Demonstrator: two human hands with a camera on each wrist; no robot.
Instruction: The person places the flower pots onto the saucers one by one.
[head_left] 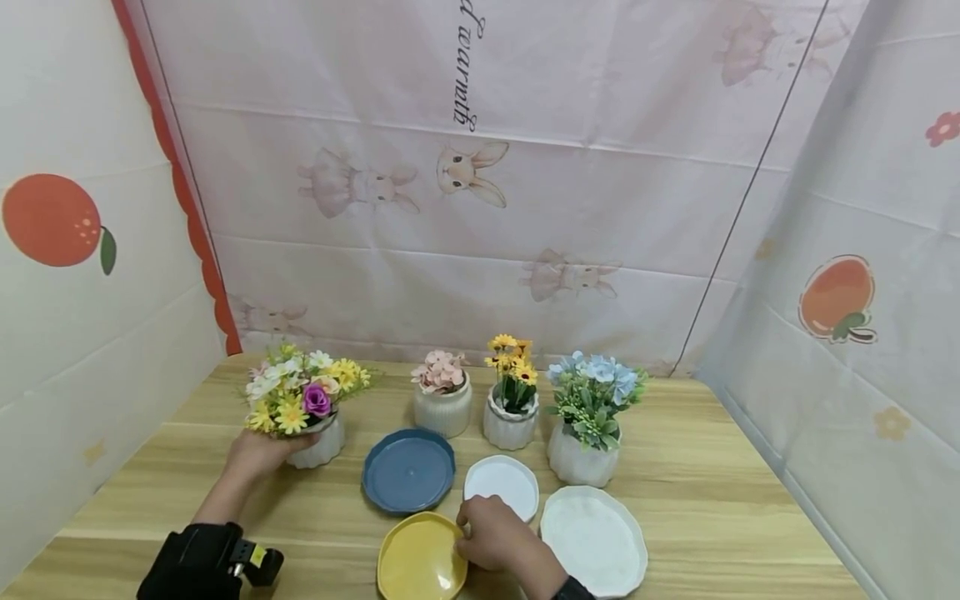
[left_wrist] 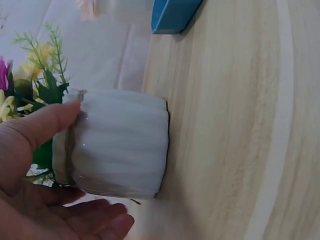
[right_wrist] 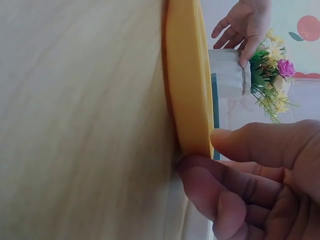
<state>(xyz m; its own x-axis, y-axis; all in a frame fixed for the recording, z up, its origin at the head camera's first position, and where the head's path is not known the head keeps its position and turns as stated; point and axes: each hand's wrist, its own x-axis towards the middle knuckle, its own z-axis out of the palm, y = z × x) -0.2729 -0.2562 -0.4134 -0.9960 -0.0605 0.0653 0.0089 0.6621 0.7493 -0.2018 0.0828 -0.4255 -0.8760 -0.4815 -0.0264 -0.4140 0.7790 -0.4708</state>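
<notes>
L hand (head_left: 258,454) lies spread loosely, thumb on the pot (head_left: 322,446) nr the table's (head_left: 720,500) back L corner; R hand (head_left: 495,533) pinches the yellow plate (head_left: 420,558), well off the back edge. Best slide it lvl (blue plate's (head_left: 409,472) close), wrap L fingers fully before lifting, avoid squashing flowers (head_left: 317,400).

We log a wood-grain table (head_left: 720,508). On it, left to right, we tag mixed-flower pot (head_left: 324,443), pink-flower pot (head_left: 443,413), yellow-flower pot (head_left: 511,425), blue-flower pot (head_left: 584,458). Also on it: blue plate (head_left: 408,471), small white plate (head_left: 504,480) just beside it, yellow plate (head_left: 418,554) nearer us, big white plate (head_left: 594,542) rightmost of the plates.
</notes>
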